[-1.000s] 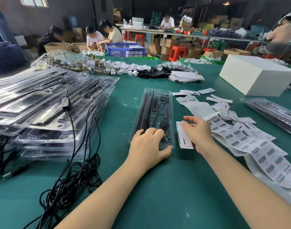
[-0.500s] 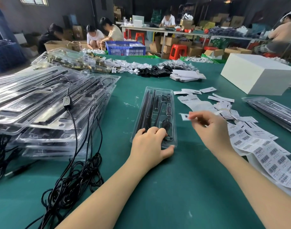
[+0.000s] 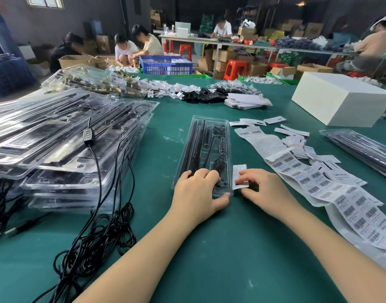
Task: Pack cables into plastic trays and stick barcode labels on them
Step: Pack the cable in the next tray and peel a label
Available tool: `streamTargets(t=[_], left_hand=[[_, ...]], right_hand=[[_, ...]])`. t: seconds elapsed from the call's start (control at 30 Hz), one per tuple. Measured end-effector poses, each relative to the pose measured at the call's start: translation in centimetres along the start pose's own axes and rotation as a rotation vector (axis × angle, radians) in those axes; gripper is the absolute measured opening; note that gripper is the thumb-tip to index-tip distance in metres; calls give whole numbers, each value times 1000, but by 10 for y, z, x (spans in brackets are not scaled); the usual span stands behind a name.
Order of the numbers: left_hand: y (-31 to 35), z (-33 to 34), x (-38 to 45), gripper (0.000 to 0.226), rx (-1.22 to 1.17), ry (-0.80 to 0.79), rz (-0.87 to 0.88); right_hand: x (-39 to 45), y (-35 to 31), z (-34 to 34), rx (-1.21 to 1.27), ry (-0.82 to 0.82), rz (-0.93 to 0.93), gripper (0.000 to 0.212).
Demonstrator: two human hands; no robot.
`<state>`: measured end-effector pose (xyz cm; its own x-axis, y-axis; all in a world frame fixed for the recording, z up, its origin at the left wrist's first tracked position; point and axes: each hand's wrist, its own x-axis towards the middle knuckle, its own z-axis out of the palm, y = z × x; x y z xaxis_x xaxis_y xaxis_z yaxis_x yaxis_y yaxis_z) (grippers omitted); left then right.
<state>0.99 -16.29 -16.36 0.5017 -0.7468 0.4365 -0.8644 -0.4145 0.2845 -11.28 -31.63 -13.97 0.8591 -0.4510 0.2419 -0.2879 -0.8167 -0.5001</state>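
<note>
A clear plastic tray (image 3: 206,141) with black rods and a coiled cable inside lies lengthwise on the green table (image 3: 220,248). My left hand (image 3: 195,193) presses on the tray's near end, fingers curled over the top and thumb at its near edge. My right hand (image 3: 264,189) presses a white barcode label (image 3: 239,174) with its fingertips at the tray's near right edge. A long strip of barcode labels (image 3: 332,189) runs along the table to the right.
Stacks of packed clear trays (image 3: 63,136) fill the left side, with loose black cables (image 3: 95,232) draped in front. A white box (image 3: 343,101) stands at the back right, another packed tray (image 3: 362,147) lies at right. Small parts and cards lie across the far table; people work beyond.
My right hand carried a single label from the air above the strip down to the tray's near right edge. My left hand stayed on the tray's near end.
</note>
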Motion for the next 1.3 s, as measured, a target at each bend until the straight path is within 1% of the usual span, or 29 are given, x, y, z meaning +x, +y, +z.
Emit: streamTargets(t=[0.07,0.13,0.2,0.27,0.33,0.4,0.43,0.47,0.53,0.57,0.63,0.77,0.83,0.9,1.03,1.07,1.13,1.2,1.27,1.3], left_hand=[[0,0,0,43,-4,-1,2],[0,0,0,44,0,-3,4],[-1,1,0,45,2,-11,3],[-1,1,0,45,0,-17,3],[-1,1,0,44,-7,-18,0],[-1,1,-1,43,-21,-9,-7],[0,1,-1,43,-24,-7,-10],[0,0,-1,43,-21,-11,-12],[0,0,0,43,-12,-22,-13],[0,0,0,43,-7,-27,-12],[-1,0,0,44,3,-41,-3],[-2,-3,1,46,52,-81,35],[-1,-3,2,49,108,-124,55],[1,-3,3,51,140,-133,64],[4,-6,2,51,183,-67,73],[5,-7,2,52,174,-53,76],[6,-8,2,53,143,-22,80],[6,-9,1,50,119,12,77],[5,-9,1,46,116,48,79],[5,-9,1,44,117,61,80]], right_hand=[[2,1,-3,71,51,58,39],[4,2,-6,167,41,136,48],[4,5,-7,219,8,162,51],[2,7,-6,272,21,149,51],[-1,9,-6,288,86,120,46],[-1,9,-7,309,182,101,33],[0,7,-7,389,230,103,26],[1,5,-7,525,271,126,22],[7,1,-6,804,352,266,16],[10,0,-6,874,391,351,11],[16,0,-7,915,411,483,8],[26,-4,-3,1007,274,638,5],[30,-6,1,990,228,685,10],[32,-5,6,935,186,696,12],[37,-7,11,851,149,700,4],[40,-10,10,855,132,711,5],[45,-15,10,890,73,738,8],[50,-19,11,928,15,764,7],[53,-23,12,987,-29,788,1],[55,-23,12,1017,-50,796,4]])
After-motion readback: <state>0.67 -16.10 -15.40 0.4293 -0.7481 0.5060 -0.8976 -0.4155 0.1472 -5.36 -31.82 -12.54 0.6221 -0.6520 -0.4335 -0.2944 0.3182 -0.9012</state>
